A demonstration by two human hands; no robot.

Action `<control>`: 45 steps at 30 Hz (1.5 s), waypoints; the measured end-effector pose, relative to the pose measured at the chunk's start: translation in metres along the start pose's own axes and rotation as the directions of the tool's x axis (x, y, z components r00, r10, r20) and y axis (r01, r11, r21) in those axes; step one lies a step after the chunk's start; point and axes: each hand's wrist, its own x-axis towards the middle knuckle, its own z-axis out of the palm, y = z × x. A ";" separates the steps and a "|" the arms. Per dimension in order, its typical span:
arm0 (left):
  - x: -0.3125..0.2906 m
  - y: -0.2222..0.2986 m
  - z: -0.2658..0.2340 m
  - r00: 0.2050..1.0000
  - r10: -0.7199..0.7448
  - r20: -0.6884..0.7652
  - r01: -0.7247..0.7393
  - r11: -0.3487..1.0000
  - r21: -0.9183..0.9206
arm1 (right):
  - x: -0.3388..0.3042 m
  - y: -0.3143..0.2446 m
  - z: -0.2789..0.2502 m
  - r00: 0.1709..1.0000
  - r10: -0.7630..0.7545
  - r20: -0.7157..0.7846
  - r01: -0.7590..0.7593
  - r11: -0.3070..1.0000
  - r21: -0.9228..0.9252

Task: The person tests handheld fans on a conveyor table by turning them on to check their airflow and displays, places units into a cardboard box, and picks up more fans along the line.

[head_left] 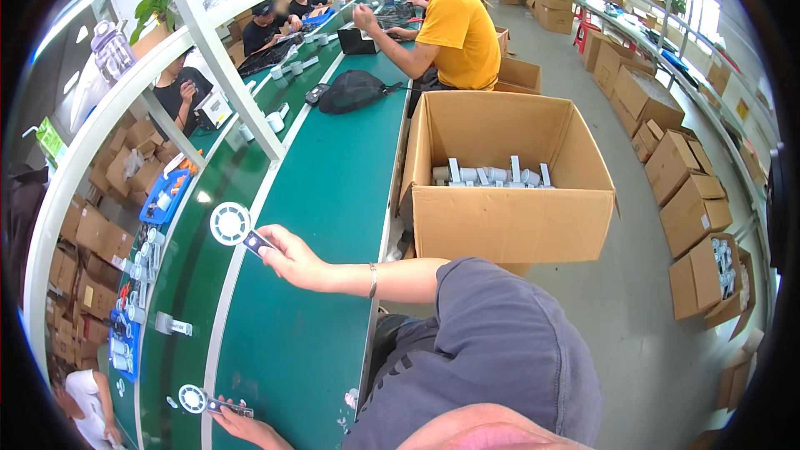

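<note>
My right hand (293,260), with a bracelet at the wrist, reaches out over the green table. Its fingers pinch the dark handle of what looks like a small handheld fan (230,223), with a round, white, spoked head. Lower in the picture, my left hand (247,429) is closed on a second such fan (193,399), whose head points away from me. Both fans are raised around the strip between the tabletop and the darker green belt. A pale grey part (172,325) with a short arm lies on the belt between and beyond the hands.
A large open carton (508,225) holding several grey-white parts stands beside the table (308,192). Blue trays (127,348) of parts line the belt's far side. A white frame post (218,50) rises over the bench. A co-worker in yellow (461,33) sits farther along, near a black bag (354,92).
</note>
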 end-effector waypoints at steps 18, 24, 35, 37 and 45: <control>-0.003 0.002 -0.009 0.999 -0.004 -0.032 0.004 1.000 0.005 | -0.008 -0.028 -0.018 0.983 -0.061 -0.172 0.068 0.997 0.032; -0.004 0.015 0.007 0.994 -0.107 -0.002 0.107 0.994 -0.033 | 0.007 -0.020 -0.033 0.959 -0.122 -0.255 0.092 0.988 -0.127; -0.002 0.005 0.001 1.000 -0.004 -0.008 0.004 0.999 -0.053 | 0.013 -0.003 -0.023 0.977 -0.014 -0.211 0.002 0.998 -0.058; -0.002 0.005 0.002 1.000 -0.004 -0.013 0.004 0.999 -0.046 | 0.014 0.000 -0.021 0.980 -0.007 -0.201 -0.006 0.998 -0.065; 0.002 0.001 0.009 0.997 -0.070 -0.015 0.070 0.998 -0.003 | 0.013 0.008 -0.021 0.980 0.041 -0.194 -0.076 0.982 -0.176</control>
